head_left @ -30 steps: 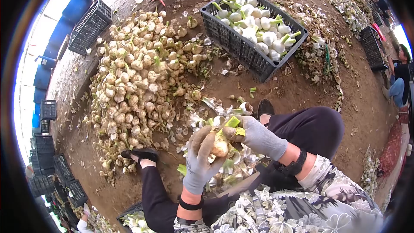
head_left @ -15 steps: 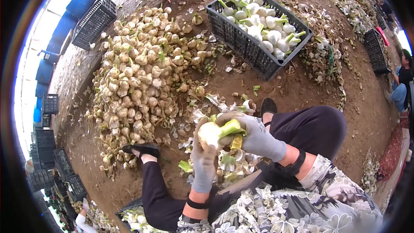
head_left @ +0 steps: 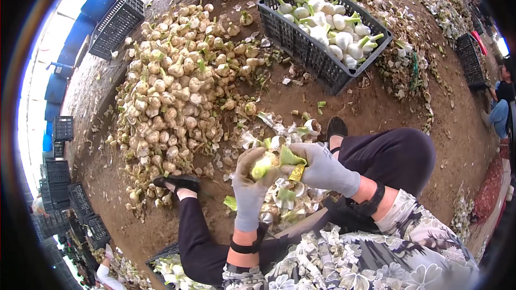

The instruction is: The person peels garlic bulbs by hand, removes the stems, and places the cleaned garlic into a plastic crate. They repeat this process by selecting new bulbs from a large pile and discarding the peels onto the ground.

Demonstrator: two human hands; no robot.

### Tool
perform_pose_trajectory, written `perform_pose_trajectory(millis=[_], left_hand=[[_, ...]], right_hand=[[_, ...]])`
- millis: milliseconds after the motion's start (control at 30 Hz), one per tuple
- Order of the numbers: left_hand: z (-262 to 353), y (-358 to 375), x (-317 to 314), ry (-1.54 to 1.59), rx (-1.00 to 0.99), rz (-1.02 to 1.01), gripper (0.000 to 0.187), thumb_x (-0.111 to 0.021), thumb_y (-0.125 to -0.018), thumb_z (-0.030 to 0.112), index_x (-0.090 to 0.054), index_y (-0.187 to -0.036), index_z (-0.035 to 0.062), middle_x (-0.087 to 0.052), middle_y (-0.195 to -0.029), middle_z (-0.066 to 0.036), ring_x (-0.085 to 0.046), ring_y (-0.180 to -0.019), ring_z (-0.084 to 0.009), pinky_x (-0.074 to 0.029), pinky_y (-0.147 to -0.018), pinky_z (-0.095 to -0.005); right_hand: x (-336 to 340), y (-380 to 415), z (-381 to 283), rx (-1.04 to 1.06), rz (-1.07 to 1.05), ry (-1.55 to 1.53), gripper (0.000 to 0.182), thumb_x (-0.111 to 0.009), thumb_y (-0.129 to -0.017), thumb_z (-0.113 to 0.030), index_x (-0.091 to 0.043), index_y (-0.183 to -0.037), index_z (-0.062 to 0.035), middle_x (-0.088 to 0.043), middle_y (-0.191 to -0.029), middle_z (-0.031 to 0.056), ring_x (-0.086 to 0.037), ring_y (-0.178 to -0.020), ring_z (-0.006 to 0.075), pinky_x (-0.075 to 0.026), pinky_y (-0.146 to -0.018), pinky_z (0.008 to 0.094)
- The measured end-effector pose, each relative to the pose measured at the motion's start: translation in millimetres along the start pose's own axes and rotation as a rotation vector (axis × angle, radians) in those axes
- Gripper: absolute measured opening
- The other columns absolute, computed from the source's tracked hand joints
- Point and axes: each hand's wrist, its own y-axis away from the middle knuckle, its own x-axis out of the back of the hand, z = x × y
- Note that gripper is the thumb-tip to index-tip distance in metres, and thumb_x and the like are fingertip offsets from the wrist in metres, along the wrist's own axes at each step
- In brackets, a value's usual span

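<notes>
My gloved left hand (head_left: 249, 185) is closed round a garlic bulb (head_left: 262, 167), which the fingers partly cover; its pale green stem end faces up. Close beside it, my gloved right hand (head_left: 329, 171) pinches a piece of green garlic skin (head_left: 292, 155). A small yellow object (head_left: 296, 172) with dark marks shows under the right fingers; I cannot tell what it is. Below both hands lies a heap of peeled skins and leaves (head_left: 285, 196) on the dirt floor between the legs.
A large pile of untrimmed garlic (head_left: 172, 96) covers the ground ahead on the left. Ahead to the right stands a black crate (head_left: 301, 45) of clean white bulbs. Another crate (head_left: 161, 255) is by the left leg. A person (head_left: 502, 96) sits at far right.
The hands have drawn slightly apart. The left has turned the bulb so its stem end faces up, and the piece of green skin is now apart from it in the right hand.
</notes>
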Motion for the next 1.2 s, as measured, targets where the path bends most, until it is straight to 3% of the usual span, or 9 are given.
perform_pose_trajectory(millis=[67, 133, 267, 333, 367, 500, 867, 1100, 1200], left_hand=[[-2, 4, 0, 0.547, 0.277, 0.104, 0.046, -0.068, -0.089, 0.022, -0.053, -0.124, -0.0026, -0.056, -0.123, -0.013, -0.057, -0.111, -0.0203, -0.052, -0.087, -0.0290], [2, 5, 2, 0.611, 0.243, 0.147, 0.044, -0.069, -0.088, 0.025, -0.054, -0.120, -0.0005, -0.055, -0.121, -0.016, -0.060, -0.102, -0.0196, -0.053, -0.082, -0.0277], [6, 5, 11, 0.750, 0.074, 0.104, 0.049, -0.070, -0.087, 0.033, -0.054, -0.123, 0.0034, -0.053, -0.124, -0.017, -0.059, -0.100, -0.0198, -0.052, -0.083, -0.0308], [1, 4, 12, 0.487, -0.055, 0.120, 0.053, -0.072, -0.085, 0.034, -0.054, -0.124, 0.0024, -0.053, -0.124, -0.016, -0.058, -0.103, -0.0201, -0.051, -0.085, -0.0329], [3, 4, 12, 0.416, -0.045, 0.133, 0.055, -0.075, -0.082, 0.035, -0.057, -0.122, 0.0018, -0.053, -0.125, -0.016, -0.056, -0.107, -0.0214, -0.049, -0.089, -0.0344], [14, -1, 0, 0.126, -0.152, 0.142, 0.045, -0.080, -0.078, 0.020, -0.063, -0.116, 0.0040, -0.055, -0.119, -0.014, -0.056, -0.107, -0.0223, -0.047, -0.091, -0.0334], [14, 11, -11, 0.061, -0.037, 0.045, 0.039, -0.071, -0.087, 0.025, -0.061, -0.117, 0.0025, -0.054, -0.123, -0.015, -0.052, -0.113, -0.0237, -0.041, -0.097, -0.0356], [19, 8, -9, 0.874, 0.211, 0.058, 0.043, -0.044, -0.098, 0.049, -0.063, -0.112, 0.0129, -0.056, -0.131, -0.017, -0.045, -0.128, -0.0331, -0.035, -0.107, -0.0477], [8, -6, 1, 1.200, 0.167, 0.078, 0.046, -0.047, -0.096, 0.051, -0.064, -0.114, 0.0120, -0.054, -0.134, -0.015, -0.044, -0.130, -0.0329, -0.029, -0.112, -0.0485]], right_hand=[[1, -5, 11, -0.007, 0.125, 0.027, 0.019, -0.069, -0.084, -0.014, -0.057, -0.089, -0.0002, -0.060, -0.075, 0.0126, -0.056, -0.068, 0.0172, -0.045, -0.065, 0.0319], [8, -7, 16, -0.014, 0.251, 0.052, 0.021, -0.071, -0.084, -0.014, -0.060, -0.095, -0.0001, -0.062, -0.077, 0.0134, -0.059, -0.069, 0.0182, -0.046, -0.064, 0.0318], [8, -9, 20, -0.216, -0.047, 0.411, 0.029, -0.069, -0.081, -0.010, -0.060, -0.107, -0.0002, -0.066, -0.094, 0.0159, -0.064, -0.078, 0.0306, -0.050, -0.070, 0.0351], [-9, 1, 23, 0.271, 0.042, 0.373, 0.028, -0.065, -0.080, -0.006, -0.058, -0.106, 0.0005, -0.062, -0.108, 0.0200, -0.061, -0.102, 0.0366, -0.050, -0.084, 0.0375], [-10, 0, 13, 0.327, 0.041, 0.309, 0.041, -0.066, -0.080, -0.005, -0.055, -0.119, -0.0009, -0.056, -0.121, 0.0208, -0.057, -0.112, 0.0368, -0.048, -0.092, 0.0375], [-7, -3, -6, 0.531, 0.093, 0.256, 0.033, -0.070, -0.083, -0.013, -0.059, -0.111, -0.0020, -0.063, -0.111, 0.0163, -0.064, -0.097, 0.0337, -0.052, -0.080, 0.0379], [-5, 8, 3, 0.410, 0.027, 0.492, 0.023, -0.065, -0.078, -0.004, -0.058, -0.100, -0.0028, -0.064, -0.096, 0.0136, -0.063, -0.087, 0.0323, -0.051, -0.070, 0.0382], [-5, -3, 23, 0.046, 0.106, 0.405, 0.020, -0.063, -0.076, -0.009, -0.056, -0.093, -0.0007, -0.061, -0.087, 0.0199, -0.061, -0.087, 0.0374, -0.049, -0.073, 0.0433], [-9, -2, 19, -0.067, 0.067, 0.439, 0.017, -0.061, -0.080, -0.012, -0.057, -0.090, 0.0004, -0.062, -0.084, 0.0224, -0.063, -0.082, 0.0399, -0.048, -0.070, 0.0454]])
